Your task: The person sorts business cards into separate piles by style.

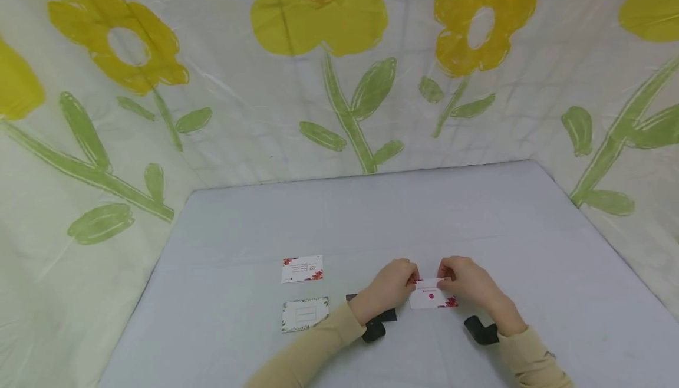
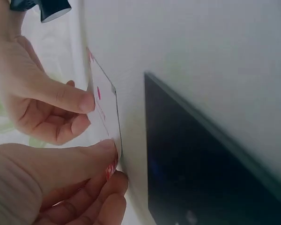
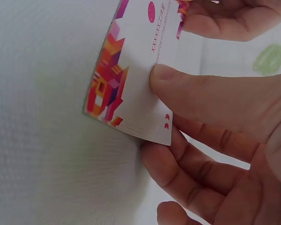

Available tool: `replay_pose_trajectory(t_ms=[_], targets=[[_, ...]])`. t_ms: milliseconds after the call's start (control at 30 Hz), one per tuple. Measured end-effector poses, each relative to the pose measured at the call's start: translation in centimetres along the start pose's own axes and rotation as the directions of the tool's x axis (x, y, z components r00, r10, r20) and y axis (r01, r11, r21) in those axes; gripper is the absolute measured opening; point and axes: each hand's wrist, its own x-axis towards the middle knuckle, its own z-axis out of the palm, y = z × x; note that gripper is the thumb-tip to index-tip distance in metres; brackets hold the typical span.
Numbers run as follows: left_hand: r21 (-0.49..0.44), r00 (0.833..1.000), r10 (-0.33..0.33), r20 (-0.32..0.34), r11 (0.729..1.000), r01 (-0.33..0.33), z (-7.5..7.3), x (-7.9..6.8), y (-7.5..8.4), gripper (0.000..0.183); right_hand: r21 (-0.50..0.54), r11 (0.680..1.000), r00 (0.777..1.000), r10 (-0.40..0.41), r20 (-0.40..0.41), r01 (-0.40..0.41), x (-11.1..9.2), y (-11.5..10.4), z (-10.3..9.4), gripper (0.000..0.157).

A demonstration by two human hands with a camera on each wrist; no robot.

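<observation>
Both hands hold a white card (image 1: 427,298) with red and orange corner patterns and a round magenta mark. My left hand (image 1: 391,285) pinches its far left corner between thumb and fingers. At the far right corner, my right hand (image 1: 472,282) grips it, with the thumb (image 3: 178,86) on the printed face and fingers behind. The card is tilted low over the table in the left wrist view. Beside the left hand lies a flat black card-like piece (image 2: 192,159), partly hidden under the wrist in the head view.
Left of the hands, two more cards lie flat: one with red floral corners (image 1: 302,269), and nearer, one with a leafy border (image 1: 306,312), close to the left sleeve. A pale cloth covers the table (image 1: 366,217). Behind hangs a curtain (image 1: 239,93) with painted flowers.
</observation>
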Motion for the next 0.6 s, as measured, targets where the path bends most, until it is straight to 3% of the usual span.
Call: replay_pose_trajectory(t_ms=[233,367,600], targets=[[0.114,1.000,0.017,-0.010,0.993,-0.015,0.27,0.03,0.26,0.006,-0.075,0.997,0.999,-0.013,-0.035,0.010,-0.03,0.12,0.35,0.016],[0.154,0.999,0.036,-0.015,0.987,-0.034,0.20,0.10,0.35,0.006,-0.086,0.996,0.999,-0.020,-0.041,0.017,-0.10,0.12,0.43,0.016],[0.185,1.000,0.014,-0.005,0.983,-0.013,0.08,0.14,0.64,0.006,-0.107,0.994,0.998,-0.037,-0.052,0.031,-0.29,0.03,0.45,0.018]])
